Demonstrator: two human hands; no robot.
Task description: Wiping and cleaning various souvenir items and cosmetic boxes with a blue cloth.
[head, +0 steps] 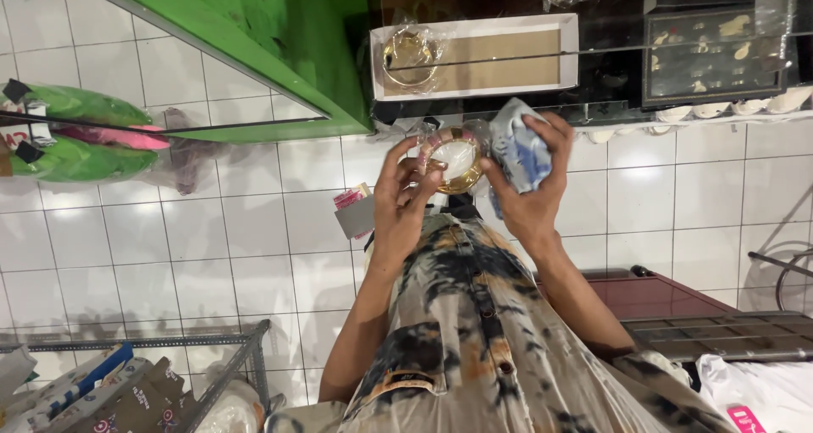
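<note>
A round gold-rimmed bangle set in clear plastic wrap [453, 158] sits between my two hands, held up over the white tiled floor [212, 255]. My left hand [405, 197] pinches its near edge with thumb and fingertips. My right hand [529, 187] is curled closed around a crumpled blue-and-white cloth [518, 145] — touching the bangle's side. Just beyond my hands lies a long white cardboard box [474, 56] holding another gold bangle [409, 58], beside a green counter edge [254, 43].

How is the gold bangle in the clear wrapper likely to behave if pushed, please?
The gold bangle looks like a rigid ring, so probably stiff. Its round shape might roll if stood on edge. The glossy clear wrapper could feel slippery between the left hand and right hand.
</note>
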